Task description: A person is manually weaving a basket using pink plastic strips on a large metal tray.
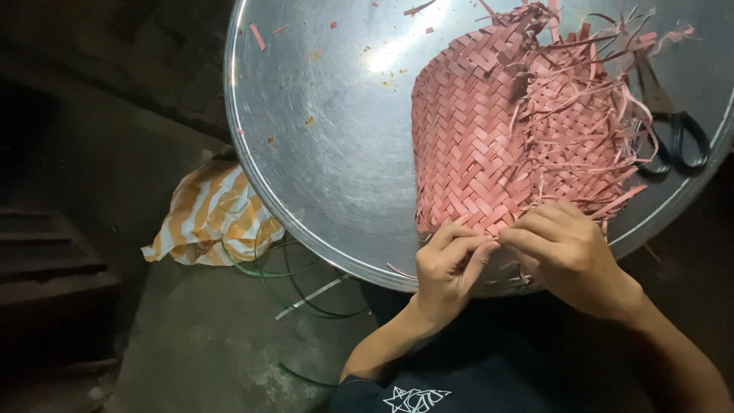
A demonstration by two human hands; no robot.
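On the metal tray (321, 153), both hands (left (451, 264), right (562, 252)) pinch the pink woven mat (474, 145).

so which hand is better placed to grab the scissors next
Right, probably. The scissors lie on the tray's right side, nearer the right hand. The left hand pinches the pink woven mat's lower edge.

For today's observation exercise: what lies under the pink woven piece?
The pink woven piece rests on a large round metal tray. Its loose strips partly cover black-handled scissors. The tray surface directly beneath the weave is hidden.
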